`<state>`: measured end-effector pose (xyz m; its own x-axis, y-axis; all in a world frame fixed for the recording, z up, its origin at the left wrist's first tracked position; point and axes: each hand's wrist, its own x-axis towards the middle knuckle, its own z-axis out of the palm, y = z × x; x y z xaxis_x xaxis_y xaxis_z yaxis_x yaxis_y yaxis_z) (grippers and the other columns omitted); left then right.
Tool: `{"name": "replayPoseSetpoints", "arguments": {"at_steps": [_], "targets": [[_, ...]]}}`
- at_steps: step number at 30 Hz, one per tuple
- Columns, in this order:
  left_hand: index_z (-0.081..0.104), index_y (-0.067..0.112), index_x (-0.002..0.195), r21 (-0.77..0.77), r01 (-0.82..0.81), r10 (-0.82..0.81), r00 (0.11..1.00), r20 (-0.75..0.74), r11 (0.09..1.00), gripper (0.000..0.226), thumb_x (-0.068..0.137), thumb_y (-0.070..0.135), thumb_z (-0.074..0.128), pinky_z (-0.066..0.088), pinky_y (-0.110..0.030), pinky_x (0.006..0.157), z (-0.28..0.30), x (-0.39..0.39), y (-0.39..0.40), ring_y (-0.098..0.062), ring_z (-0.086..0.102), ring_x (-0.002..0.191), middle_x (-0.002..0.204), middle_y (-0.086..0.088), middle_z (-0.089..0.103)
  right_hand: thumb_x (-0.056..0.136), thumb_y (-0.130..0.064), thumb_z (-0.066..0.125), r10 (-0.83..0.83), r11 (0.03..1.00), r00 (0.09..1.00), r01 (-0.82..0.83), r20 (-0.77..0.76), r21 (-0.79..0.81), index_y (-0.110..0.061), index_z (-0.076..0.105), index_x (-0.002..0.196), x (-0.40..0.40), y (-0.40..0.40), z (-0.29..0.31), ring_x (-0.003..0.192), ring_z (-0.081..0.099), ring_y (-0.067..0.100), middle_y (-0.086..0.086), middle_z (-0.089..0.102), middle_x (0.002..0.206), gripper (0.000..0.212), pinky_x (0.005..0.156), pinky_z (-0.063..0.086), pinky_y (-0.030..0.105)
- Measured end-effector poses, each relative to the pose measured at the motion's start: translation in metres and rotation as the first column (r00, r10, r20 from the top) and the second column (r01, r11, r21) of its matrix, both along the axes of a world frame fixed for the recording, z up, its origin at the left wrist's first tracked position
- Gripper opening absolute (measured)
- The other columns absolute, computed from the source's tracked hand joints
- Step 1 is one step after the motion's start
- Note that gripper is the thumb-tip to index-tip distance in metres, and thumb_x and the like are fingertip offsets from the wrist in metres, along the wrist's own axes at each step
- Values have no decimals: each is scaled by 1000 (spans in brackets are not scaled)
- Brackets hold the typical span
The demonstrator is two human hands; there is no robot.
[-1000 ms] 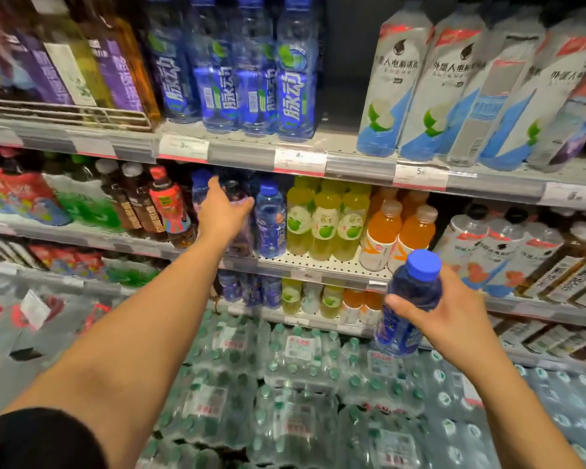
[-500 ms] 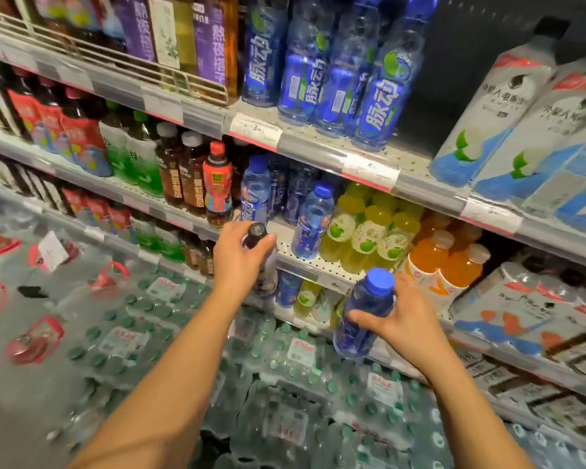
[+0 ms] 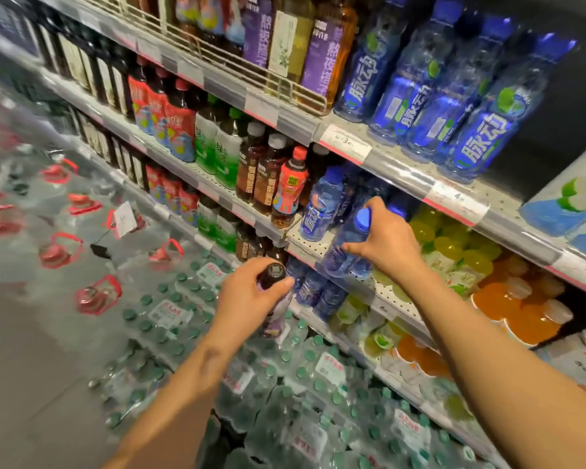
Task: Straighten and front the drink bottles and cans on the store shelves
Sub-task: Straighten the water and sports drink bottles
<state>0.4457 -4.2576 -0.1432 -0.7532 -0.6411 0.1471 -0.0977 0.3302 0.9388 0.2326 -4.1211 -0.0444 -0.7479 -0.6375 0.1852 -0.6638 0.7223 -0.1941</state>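
Observation:
My left hand grips a dark-capped bottle with a purple label near its neck, held in the air in front of the shelves, clear of them. My right hand grips a blue-capped clear blue bottle by its top and holds it tilted at the front edge of the middle shelf. Just left of it on that shelf stands another blue bottle, upright. A red-labelled bottle stands next to that one.
Brown, green and red bottles fill the middle shelf to the left; yellow-green and orange drinks to the right. Big blue bottles stand on the upper shelf. Shrink-wrapped water packs and jugs with red handles cover the floor below.
My right hand has carried the blue bottle up to the middle shelf's edge. My left hand has drawn the dark-capped bottle down and away from the shelf. The view has swung left.

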Motion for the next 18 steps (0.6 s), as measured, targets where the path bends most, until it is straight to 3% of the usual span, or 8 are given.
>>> {"name": "replayPoseSetpoints", "arguments": {"at_steps": [4,11,14,18], "targets": [[69,28,97,-32,-2,1,1000,-30,999,30,78,51,69,50,-30,84,11,0,-7,-4,61,92,97,14,66,68,-60,86,36,981,980,3,-197,194,-15,40,101,-16,-30,1,104,55,39,11,65,93,72,82,42,46],[69,28,90,-68,19,-22,998,-50,998,24,81,50,71,50,-34,81,6,12,-5,-8,62,87,93,8,66,69,-63,82,75,939,956,28,-284,342,-14,45,113,-45,-56,1,113,56,35,12,69,107,75,85,41,44],[69,28,89,-76,12,-15,999,-38,997,15,85,39,78,50,-32,81,1,14,-4,-7,62,88,93,11,66,71,-61,83,10,937,974,71,-228,343,-12,47,115,-58,-61,6,111,62,34,12,69,113,75,75,39,39],[70,29,89,-78,12,-14,1000,-26,997,12,86,36,79,46,-20,76,0,12,-1,-7,62,86,90,12,65,74,-62,80,-113,938,989,137,-90,317,-18,49,100,-70,-58,8,104,59,29,7,63,111,60,73,39,34]]}}
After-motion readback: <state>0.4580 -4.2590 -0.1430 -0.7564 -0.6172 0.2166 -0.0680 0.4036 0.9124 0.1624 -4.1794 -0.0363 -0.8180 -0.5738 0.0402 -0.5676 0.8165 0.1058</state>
